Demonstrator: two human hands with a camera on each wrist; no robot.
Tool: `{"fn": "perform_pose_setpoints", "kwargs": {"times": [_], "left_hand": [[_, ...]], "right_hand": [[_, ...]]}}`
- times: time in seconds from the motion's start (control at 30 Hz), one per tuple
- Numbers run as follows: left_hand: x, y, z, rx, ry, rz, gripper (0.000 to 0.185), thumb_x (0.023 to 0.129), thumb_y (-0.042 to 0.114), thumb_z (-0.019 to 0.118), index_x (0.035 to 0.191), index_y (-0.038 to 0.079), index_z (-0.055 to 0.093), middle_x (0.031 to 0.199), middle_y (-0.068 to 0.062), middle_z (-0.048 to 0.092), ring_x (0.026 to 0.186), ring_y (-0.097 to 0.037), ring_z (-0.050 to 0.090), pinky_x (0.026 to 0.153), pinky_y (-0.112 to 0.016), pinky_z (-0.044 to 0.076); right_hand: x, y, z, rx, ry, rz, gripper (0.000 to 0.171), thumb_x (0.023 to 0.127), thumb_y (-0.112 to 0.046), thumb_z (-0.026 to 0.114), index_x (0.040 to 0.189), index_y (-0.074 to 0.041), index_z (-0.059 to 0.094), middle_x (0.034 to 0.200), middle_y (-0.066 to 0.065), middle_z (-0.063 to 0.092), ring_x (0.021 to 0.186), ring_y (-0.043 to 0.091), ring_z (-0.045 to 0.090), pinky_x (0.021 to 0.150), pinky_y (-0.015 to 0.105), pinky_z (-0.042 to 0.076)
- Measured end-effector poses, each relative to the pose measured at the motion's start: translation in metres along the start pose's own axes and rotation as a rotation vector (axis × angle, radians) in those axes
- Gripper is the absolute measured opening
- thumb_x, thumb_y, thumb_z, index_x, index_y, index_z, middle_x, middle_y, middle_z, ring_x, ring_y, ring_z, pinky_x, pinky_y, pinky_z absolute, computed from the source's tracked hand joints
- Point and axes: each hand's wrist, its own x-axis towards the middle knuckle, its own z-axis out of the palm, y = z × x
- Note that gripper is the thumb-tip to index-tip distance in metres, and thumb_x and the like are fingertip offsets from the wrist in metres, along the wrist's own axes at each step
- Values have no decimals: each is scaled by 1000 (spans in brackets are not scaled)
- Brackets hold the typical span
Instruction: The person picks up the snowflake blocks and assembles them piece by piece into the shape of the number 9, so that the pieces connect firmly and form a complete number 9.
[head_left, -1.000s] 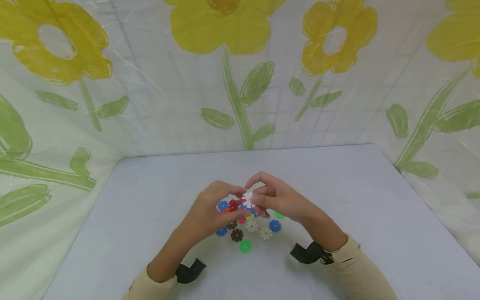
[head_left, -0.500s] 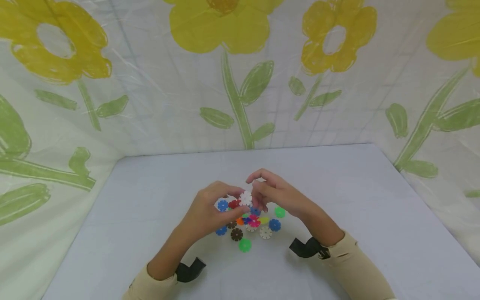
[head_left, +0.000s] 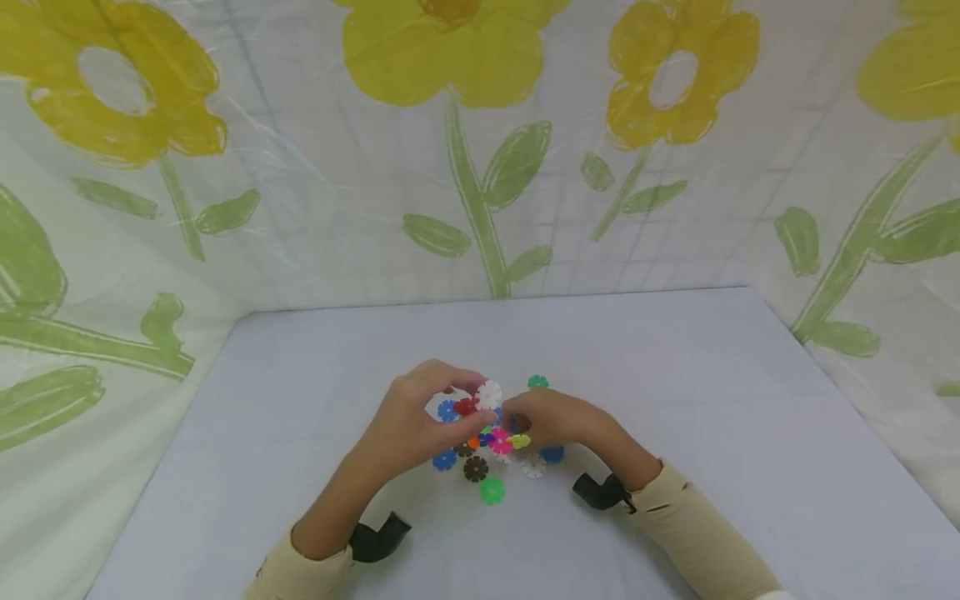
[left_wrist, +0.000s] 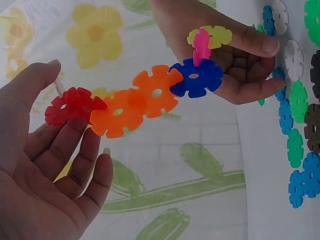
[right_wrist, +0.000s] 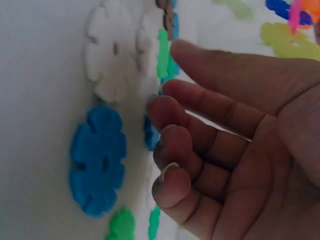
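My left hand [head_left: 420,408] pinches a white notched plastic disc [head_left: 489,395] between fingers and thumb. From it runs a chain of interlocking discs: red [left_wrist: 85,105], orange [left_wrist: 107,120], dark blue [left_wrist: 205,84], pink [left_wrist: 201,44] and yellow [left_wrist: 221,37]. The white disc shows only edge-on in the left wrist view. Low over the loose discs, to the right of the chain, is my right hand [right_wrist: 240,130]. Its fingers are loosely curled, with nothing visible between them. A loose blue disc [right_wrist: 100,162] and a white disc [right_wrist: 107,55] lie by its fingertips.
More loose discs lie on the white table [head_left: 337,350], among them a green disc [head_left: 492,490], a brown disc [head_left: 476,468] and a green disc [head_left: 537,381] beyond my right hand. A flower-printed sheet [head_left: 322,208] rises behind the table.
My right hand has let go of the white disc and moved down to the loose discs. The left hand still holds the chain, whose pink and yellow end now hangs in plain view.
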Motion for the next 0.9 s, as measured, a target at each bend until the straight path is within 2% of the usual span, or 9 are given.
{"fn": "perform_pose_setpoints", "kwargs": {"times": [0.2,0.4,0.5,0.63,0.7,0.77,0.83,0.9], "left_hand": [[0,0,-1,-24,-7,7,37,81,19,87,114,13,73,108,7,70,101,-11,63,79,-39,59],[0,1,-2,-28,-6,8,36,80,18,87,113,12,73,107,6,70,100,-11,63,80,-35,58],[0,2,-3,-23,-6,-2,36,79,18,87,113,12,74,106,7,70,99,-10,63,79,-31,58],[-1,3,-3,-6,-7,-26,35,79,18,88,111,12,74,105,7,70,97,-9,62,78,-30,57],[-1,3,-4,6,-7,-35,35,78,19,88,110,12,75,105,7,70,96,-9,62,77,-29,57],[0,3,-4,16,-7,-39,35,78,19,89,109,11,75,104,7,71,95,-8,62,78,-29,57],[0,3,-4,24,-7,-39,35,78,20,89,108,11,75,103,6,71,94,-8,63,78,-28,57],[0,3,-4,29,-6,-39,35,77,20,89,107,10,75,102,6,71,93,-8,63,77,-28,57]], "right_hand": [[6,-4,9,-25,-13,21,32,80,-24,87,103,-19,67,75,-9,57,70,10,55,62,24,51],[7,-6,12,-19,1,18,32,78,-20,88,102,-17,66,74,-9,57,70,10,55,63,22,51],[6,-6,9,-19,-6,7,29,79,-18,87,97,-18,64,75,-7,56,71,11,54,64,23,51],[0,-5,-2,-6,7,-6,19,86,-12,79,89,-19,61,77,-7,57,73,12,54,66,26,51],[-6,-4,-10,0,48,-15,15,91,-11,73,88,-19,61,79,-9,58,75,12,55,68,28,52],[-13,-4,-20,12,129,-47,13,94,-13,71,90,-19,60,81,-10,61,77,10,58,70,28,52],[-20,-7,-29,50,238,-110,10,95,-13,69,95,-18,60,84,-9,64,80,9,60,72,29,54],[-27,-12,-36,106,357,-215,9,96,-11,68,99,-15,61,88,-5,66,81,9,63,74,30,55]]}}
